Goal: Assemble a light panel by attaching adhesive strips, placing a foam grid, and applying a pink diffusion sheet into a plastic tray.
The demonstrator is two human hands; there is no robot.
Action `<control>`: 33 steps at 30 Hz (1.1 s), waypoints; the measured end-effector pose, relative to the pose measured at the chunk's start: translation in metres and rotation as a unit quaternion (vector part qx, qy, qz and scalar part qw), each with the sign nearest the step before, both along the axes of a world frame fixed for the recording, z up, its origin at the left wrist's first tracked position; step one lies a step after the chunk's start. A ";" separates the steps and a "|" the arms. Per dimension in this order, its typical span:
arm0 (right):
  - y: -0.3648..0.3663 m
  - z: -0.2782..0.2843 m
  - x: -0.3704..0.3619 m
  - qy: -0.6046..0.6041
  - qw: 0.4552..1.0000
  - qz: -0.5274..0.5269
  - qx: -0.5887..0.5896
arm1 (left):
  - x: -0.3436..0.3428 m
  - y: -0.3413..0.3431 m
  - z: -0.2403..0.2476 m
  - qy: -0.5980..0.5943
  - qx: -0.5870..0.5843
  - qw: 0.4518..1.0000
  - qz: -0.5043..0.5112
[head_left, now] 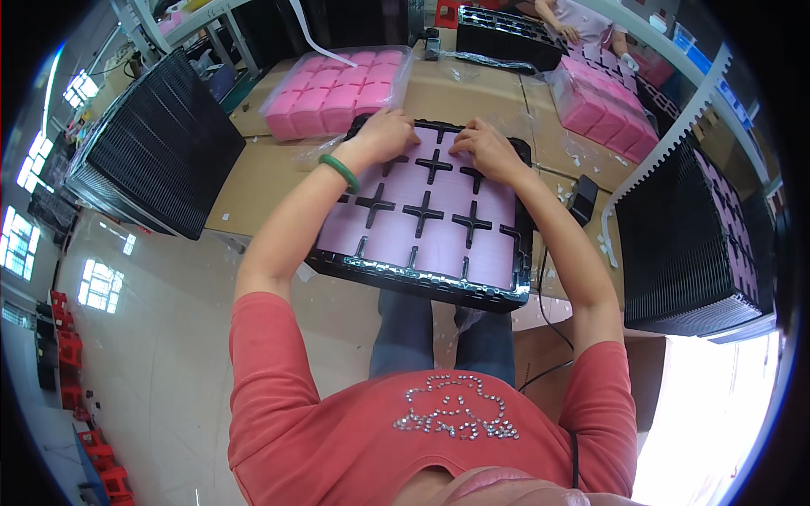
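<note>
In front of me a black plastic tray point(422, 282) stands on the table's near edge, its compartments parted by cross-shaped dividers. Pale pink foam pads point(443, 190) fill these compartments. My left hand point(386, 137), below a green bangle point(341, 173), bends its fingers down onto the foam at the tray's far left. Across from it, my right hand point(489, 152) has thumb and fingers drawn together at a foam pad near the far edge. The fingertips of both hands are partly hidden.
Bagged pink foam blocks point(342, 93) lie beyond the tray, with more foam blocks point(601, 114) at far right. Tall stacks of black trays stand left point(160, 148) and right point(679, 244). A black cable point(544, 295) hangs beside the tray. Another person point(591, 25) works opposite.
</note>
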State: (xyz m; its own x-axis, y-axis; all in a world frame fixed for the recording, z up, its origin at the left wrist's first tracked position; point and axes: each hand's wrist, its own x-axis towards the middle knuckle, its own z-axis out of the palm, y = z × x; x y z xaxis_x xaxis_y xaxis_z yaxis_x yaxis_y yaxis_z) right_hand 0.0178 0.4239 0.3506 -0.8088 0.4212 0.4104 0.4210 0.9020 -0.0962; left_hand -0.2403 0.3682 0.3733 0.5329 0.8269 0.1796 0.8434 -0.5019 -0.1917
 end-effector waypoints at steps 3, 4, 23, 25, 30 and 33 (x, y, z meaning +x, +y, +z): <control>0.004 -0.002 0.015 -0.004 1.000 -0.005 0.011 | -0.024 0.002 0.000 0.009 -0.007 1.000 0.003; 0.005 -0.001 0.020 -0.008 1.000 -0.005 0.023 | -0.031 0.001 0.000 -0.008 -0.007 1.000 0.015; -0.018 -0.017 0.084 -0.023 0.990 -0.107 0.089 | -0.052 -0.024 -0.027 0.085 0.060 0.989 0.107; -0.007 -0.010 0.081 -0.104 0.969 -0.181 0.130 | -0.061 -0.025 -0.031 0.082 0.166 0.980 0.072; -0.043 0.001 0.083 -0.135 0.971 -0.163 0.108 | -0.036 -0.048 -0.029 0.226 0.151 0.947 0.172; -0.077 0.000 0.081 -0.019 0.984 -0.115 0.137 | -0.014 -0.067 -0.030 0.203 0.213 0.945 0.140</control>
State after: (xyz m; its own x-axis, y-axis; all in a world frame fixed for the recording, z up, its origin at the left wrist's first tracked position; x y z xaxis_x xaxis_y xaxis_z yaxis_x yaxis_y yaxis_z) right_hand 0.0984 0.3470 0.3503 -0.7212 0.4732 0.5058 0.6162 0.7719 0.1565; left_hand -0.2543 0.3014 0.3430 0.4000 0.8447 0.3555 0.7453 -0.0741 -0.6626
